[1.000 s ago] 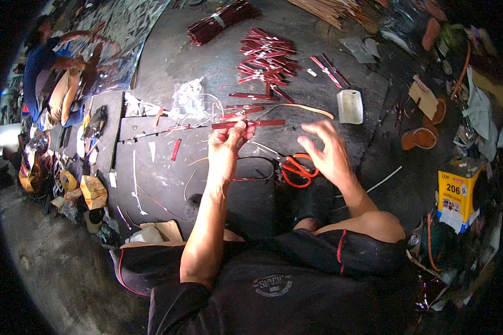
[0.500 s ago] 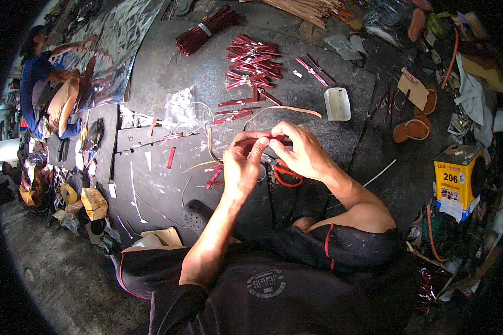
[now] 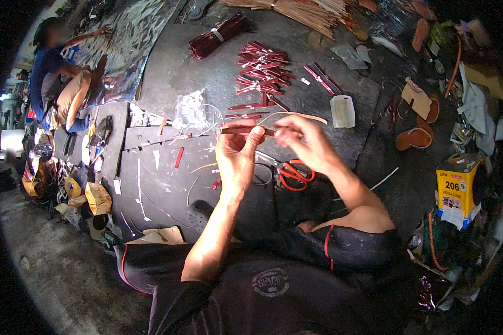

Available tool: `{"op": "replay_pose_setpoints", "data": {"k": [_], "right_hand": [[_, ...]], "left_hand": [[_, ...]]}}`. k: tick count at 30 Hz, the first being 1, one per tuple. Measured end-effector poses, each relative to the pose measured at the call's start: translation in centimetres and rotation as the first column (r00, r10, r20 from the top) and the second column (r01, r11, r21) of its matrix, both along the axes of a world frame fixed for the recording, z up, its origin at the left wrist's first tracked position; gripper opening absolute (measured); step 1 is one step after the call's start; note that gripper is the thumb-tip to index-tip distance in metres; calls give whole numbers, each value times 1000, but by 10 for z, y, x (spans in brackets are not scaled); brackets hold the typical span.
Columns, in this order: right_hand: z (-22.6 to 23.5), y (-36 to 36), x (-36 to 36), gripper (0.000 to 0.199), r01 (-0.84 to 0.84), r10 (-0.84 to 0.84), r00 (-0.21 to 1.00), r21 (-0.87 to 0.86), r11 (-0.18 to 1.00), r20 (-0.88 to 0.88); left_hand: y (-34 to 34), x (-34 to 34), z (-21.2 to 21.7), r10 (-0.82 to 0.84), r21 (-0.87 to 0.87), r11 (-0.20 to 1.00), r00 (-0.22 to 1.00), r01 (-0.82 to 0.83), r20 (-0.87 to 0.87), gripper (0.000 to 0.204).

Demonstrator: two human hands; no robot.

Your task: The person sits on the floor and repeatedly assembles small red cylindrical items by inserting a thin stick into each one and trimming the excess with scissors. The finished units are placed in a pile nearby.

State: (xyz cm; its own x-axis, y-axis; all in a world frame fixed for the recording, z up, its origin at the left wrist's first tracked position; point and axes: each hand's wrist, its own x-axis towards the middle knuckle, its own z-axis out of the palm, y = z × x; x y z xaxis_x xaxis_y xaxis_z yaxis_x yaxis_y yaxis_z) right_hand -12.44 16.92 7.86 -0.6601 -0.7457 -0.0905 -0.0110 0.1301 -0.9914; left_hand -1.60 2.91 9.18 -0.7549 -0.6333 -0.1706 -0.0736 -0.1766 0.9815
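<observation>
My left hand (image 3: 237, 153) is closed on a narrow dark red strip (image 3: 235, 130), its thumb pressing the strip against the fingers. Beside the strip's right end is my right hand (image 3: 304, 142); its fingertips are smeared by motion, so whether they touch the strip is unclear. Orange-handled scissors (image 3: 296, 176) lie on the dark mat just below the right hand. Beyond my hands is a heap of similar dark red strips (image 3: 264, 70) with small white bits on them. A thin pale strap (image 3: 296, 115) curves behind the right hand.
Farther off lie a tied bundle of dark red strips (image 3: 218, 36), a clear plastic bag (image 3: 190, 109) and a pale rectangular tray (image 3: 342, 111). Sandals (image 3: 414, 138) and a yellow can (image 3: 458, 187) stand at the right. A person (image 3: 58, 78) crouches at the far left beside shiny sheeting.
My hands were together at the strip; now the right hand has shifted rightward and the strip shows more between them. The whole view has shifted slightly, and the scissors show more fully.
</observation>
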Motion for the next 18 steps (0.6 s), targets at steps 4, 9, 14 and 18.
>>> {"op": "replay_pose_setpoints", "data": {"k": [4,9,14,18], "right_hand": [[6,22,-10,16,-39,38,997,16,999,61],[14,25,-6,16,170,-162,982,81,982,-100],[-1,17,17,16,359,-330,847,-9,933,-418],[-8,13,23,16,373,-368,799,-87,924,-476]], "left_hand": [[-14,3,0,59,257,966,994,-33,-93,25],[-26,8,-15,80,60,995,996,-78,-46,26],[-6,8,-14,178,-17,984,982,-179,-63,24],[5,8,-9,200,-39,979,980,-199,23,24]]}}
